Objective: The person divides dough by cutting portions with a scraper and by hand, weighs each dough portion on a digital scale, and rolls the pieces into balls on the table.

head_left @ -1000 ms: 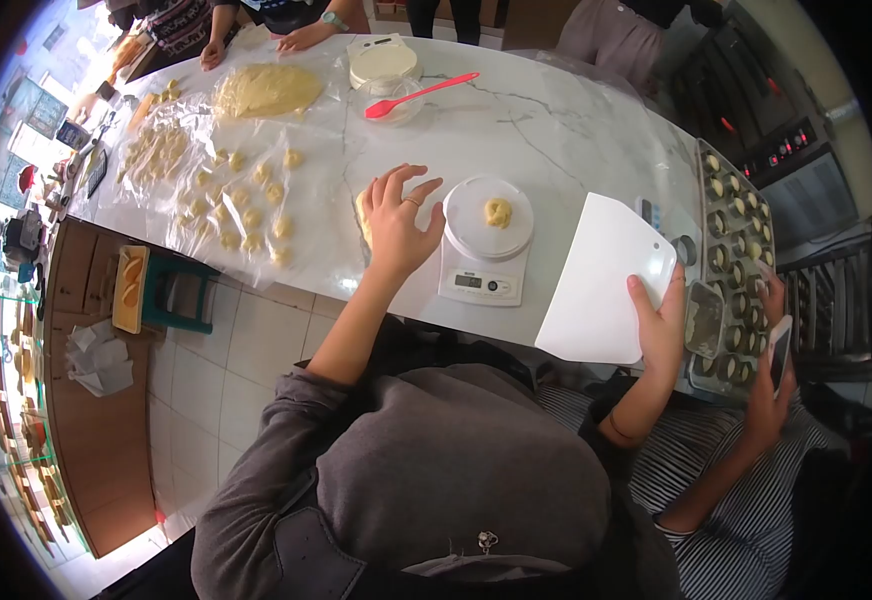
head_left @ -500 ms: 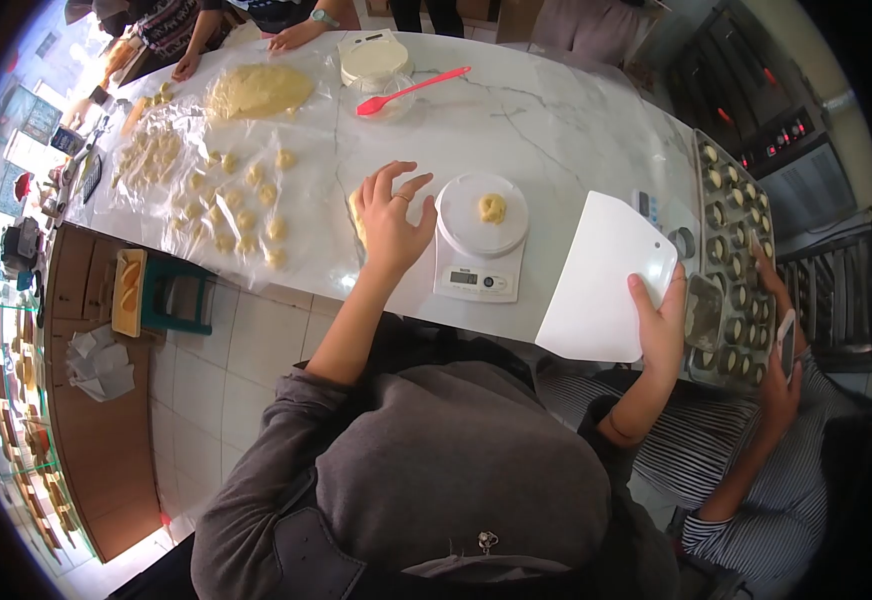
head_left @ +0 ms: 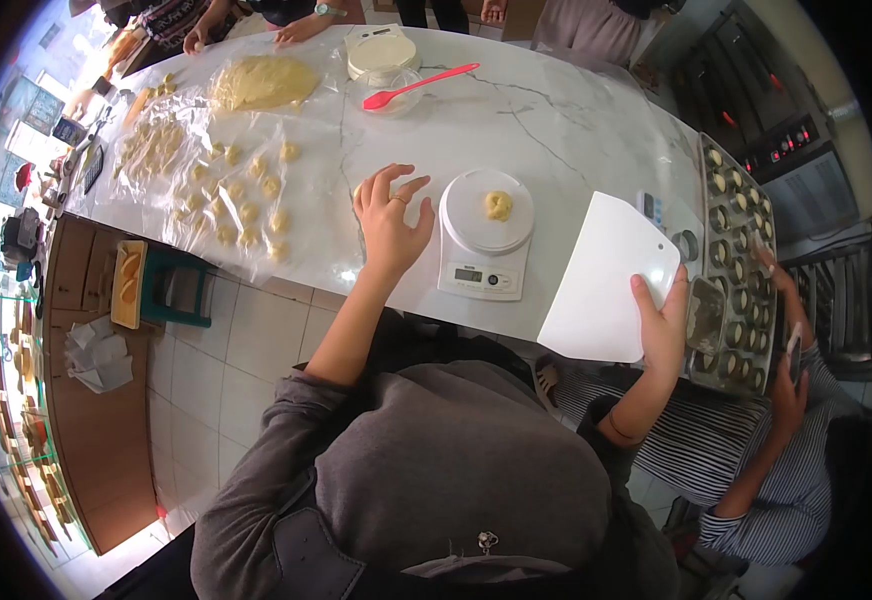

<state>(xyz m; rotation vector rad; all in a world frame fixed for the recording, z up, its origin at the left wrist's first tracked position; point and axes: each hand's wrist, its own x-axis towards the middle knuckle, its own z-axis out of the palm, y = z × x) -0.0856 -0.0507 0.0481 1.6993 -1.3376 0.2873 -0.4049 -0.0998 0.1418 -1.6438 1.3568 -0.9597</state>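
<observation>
My left hand (head_left: pixel 393 225) hovers over the marble table just left of the white kitchen scale (head_left: pixel 483 275), its fingers curved and spread with nothing visible between them. One small lump of yellow dough (head_left: pixel 498 206) rests on the scale's round plate. In my right hand (head_left: pixel 664 318) is a white flat scraper (head_left: pixel 606 280), gripped at its right edge, thumb on top. Several small dough pieces (head_left: pixel 249 212) lie on clear plastic (head_left: pixel 306 235) at the left, with a large dough slab (head_left: pixel 266 82) behind them.
A red spatula (head_left: pixel 421 86) lies across a clear bowl near a second scale (head_left: pixel 382 55). A tray (head_left: pixel 703 205) of filled round moulds lines the right edge, beside a striped-clothed person (head_left: pixel 781 500) holding a phone. Other people stand across the table (head_left: pixel 596 135); an oven (head_left: pixel 771 130) is behind right.
My left hand has shifted slightly left, and the yellow dough formerly seen beside it is no longer visible. The person at the right has lowered the phone. My right hand keeps its hold.
</observation>
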